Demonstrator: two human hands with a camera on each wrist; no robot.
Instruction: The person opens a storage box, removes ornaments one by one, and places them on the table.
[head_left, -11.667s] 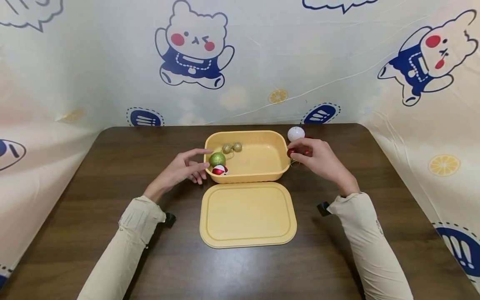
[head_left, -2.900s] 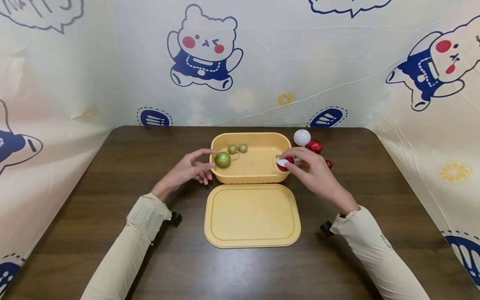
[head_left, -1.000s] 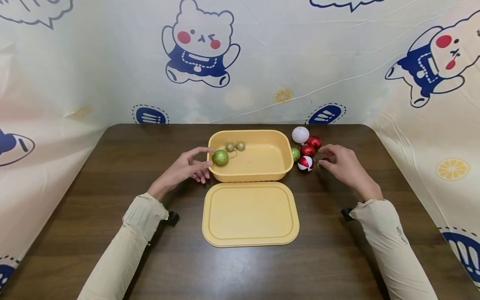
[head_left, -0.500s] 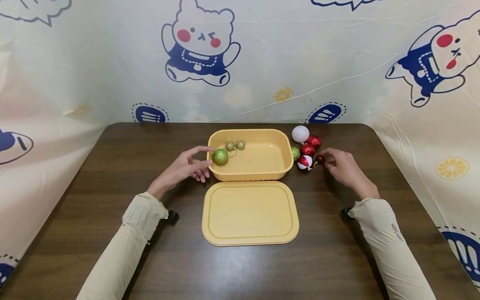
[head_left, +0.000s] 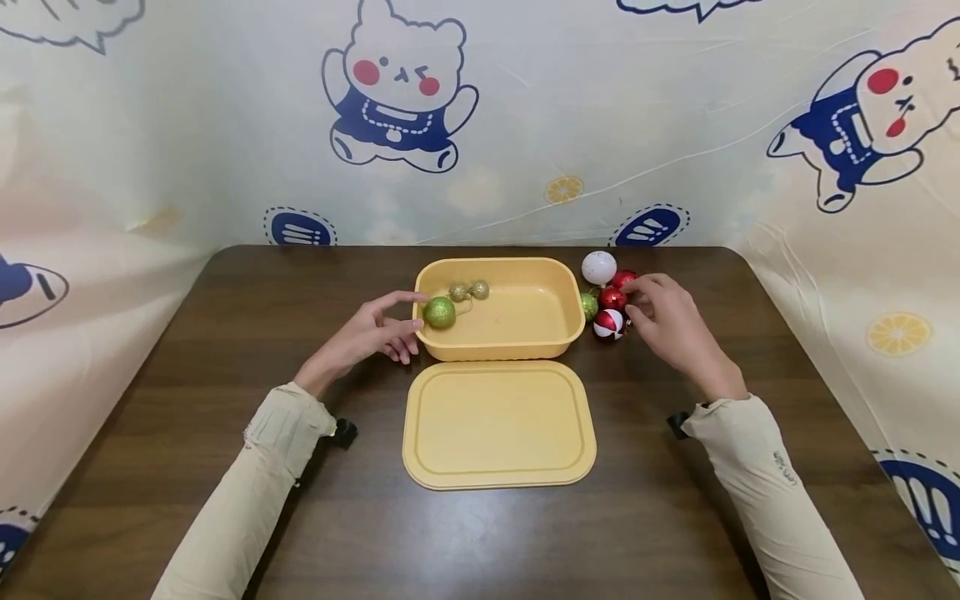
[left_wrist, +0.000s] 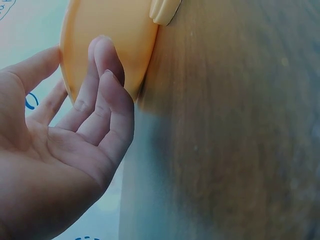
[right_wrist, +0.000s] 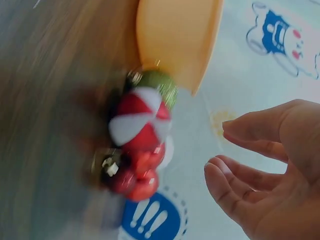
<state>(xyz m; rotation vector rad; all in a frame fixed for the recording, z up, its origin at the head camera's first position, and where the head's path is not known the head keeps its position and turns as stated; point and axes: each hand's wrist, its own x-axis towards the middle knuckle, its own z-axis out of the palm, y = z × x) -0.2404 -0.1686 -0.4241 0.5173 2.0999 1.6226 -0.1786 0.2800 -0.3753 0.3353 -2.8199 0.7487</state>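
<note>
My left hand (head_left: 363, 337) lies at the left end of a yellow box (head_left: 502, 353), thumb and finger touching its wall, the other fingers loosely bent. Inside are a green glitter ball ornament (head_left: 439, 312) and two small gold balls (head_left: 478, 290). Right of the box, my right hand (head_left: 675, 329) hovers over clustered Christmas ball ornaments. Its fingers are apart from the thumb, with nothing between them in the right wrist view. The cluster has a red-and-white ball (right_wrist: 140, 117), a small dark red ball (right_wrist: 118, 179), a green ball (head_left: 589, 306), a white ball (head_left: 599, 267) and red balls (head_left: 612, 298).
A flat yellow lid (head_left: 499, 425) lies directly in front of the box on the dark wooden table (head_left: 480, 542). A printed cloth (head_left: 510, 133) with cartoon bears hangs behind the table and at both sides.
The red-and-white ball, earlier inside the box, went out over its right end in my right hand and now lies in the cluster. My right hand has left the small dark red ball.
</note>
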